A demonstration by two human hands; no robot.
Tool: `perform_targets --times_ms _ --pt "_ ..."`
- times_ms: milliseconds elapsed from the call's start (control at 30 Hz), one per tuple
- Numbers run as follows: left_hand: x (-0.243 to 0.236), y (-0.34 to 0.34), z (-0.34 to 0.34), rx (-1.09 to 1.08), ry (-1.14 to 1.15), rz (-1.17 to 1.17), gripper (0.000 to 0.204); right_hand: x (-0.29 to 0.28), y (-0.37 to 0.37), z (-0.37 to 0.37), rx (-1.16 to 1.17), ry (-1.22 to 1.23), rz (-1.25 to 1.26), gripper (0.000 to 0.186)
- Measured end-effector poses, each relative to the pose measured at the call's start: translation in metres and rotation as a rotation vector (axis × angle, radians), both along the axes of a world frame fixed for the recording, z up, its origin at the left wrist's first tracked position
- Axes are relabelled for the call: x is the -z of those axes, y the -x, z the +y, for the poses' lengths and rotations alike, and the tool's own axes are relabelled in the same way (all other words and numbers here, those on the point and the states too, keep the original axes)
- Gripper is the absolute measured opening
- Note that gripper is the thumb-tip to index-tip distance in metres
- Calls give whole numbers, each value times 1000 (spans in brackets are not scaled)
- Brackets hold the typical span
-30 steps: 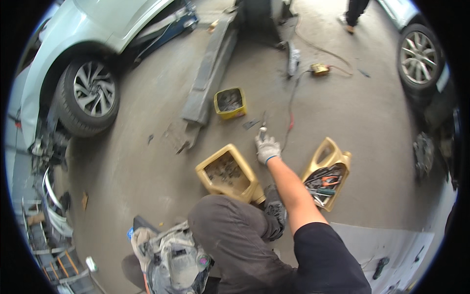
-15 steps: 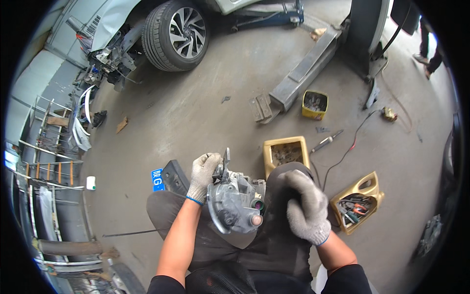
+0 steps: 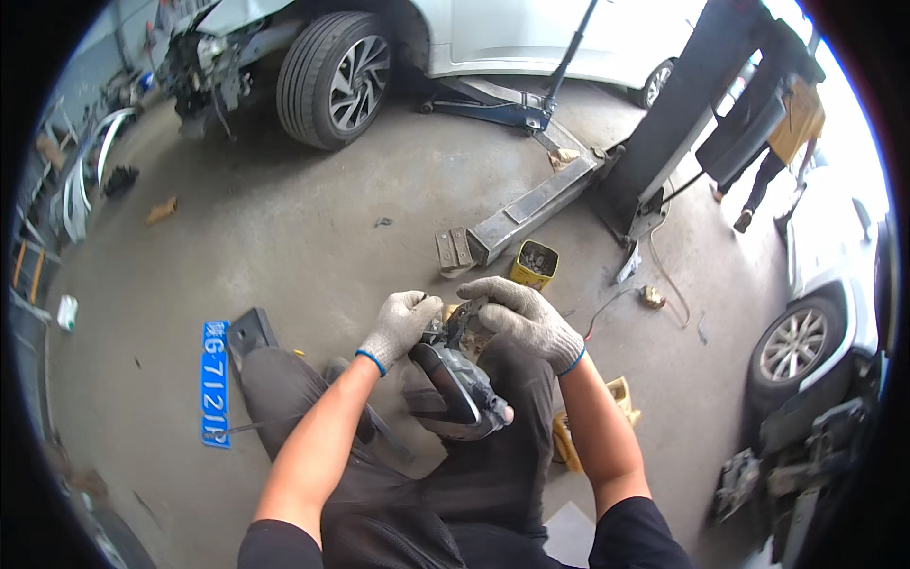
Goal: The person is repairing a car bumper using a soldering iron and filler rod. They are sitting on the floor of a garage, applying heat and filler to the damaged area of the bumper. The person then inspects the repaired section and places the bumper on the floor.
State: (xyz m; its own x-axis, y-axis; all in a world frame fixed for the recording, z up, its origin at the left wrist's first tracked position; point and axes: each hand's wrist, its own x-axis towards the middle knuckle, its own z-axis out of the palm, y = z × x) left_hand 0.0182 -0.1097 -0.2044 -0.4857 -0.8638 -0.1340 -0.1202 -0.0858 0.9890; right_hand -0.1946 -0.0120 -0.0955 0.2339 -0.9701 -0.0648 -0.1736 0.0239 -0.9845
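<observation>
A car headlight unit [image 3: 455, 387], grey and black with a clear rim along one side, rests over my lap between my knees. My left hand [image 3: 400, 327], in a pale knitted glove with a blue cuff, has its fingers closed on the unit's upper bracket end. On the other side of that end is my right hand [image 3: 526, 318], gloved alike, its fingers curled over the bracket. Its fingertips are partly hidden, as are the parts beneath them. Behind my right forearm shows some of a cut-open gold plastic jug [image 3: 621, 398].
A blue licence plate [image 3: 215, 379] and a black plastic part [image 3: 250, 332] lie left of my knee. Ahead stand a yellow tub of small parts [image 3: 536, 266] and a lift arm [image 3: 540, 204]. Beyond is a white car with a wheel [image 3: 355, 85]. A person [image 3: 782, 123] walks at far right.
My right hand has come from beside my right knee onto the headlight's upper end. The headlight has turned, now showing its clear rim. The view has swung toward the right.
</observation>
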Motion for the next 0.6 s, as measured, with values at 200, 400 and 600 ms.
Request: perform_targets --times_ms 200,400,600 --pt "-4 -14 -1 152 -61 -2 29 6 -28 13 20 95 84 38" --pt "-14 -23 -3 195 -112 20 26 11 -50 22 170 197 185 38" --pt "0 -33 -26 92 -184 127 22 41 -64 76 211 72 -157 65"
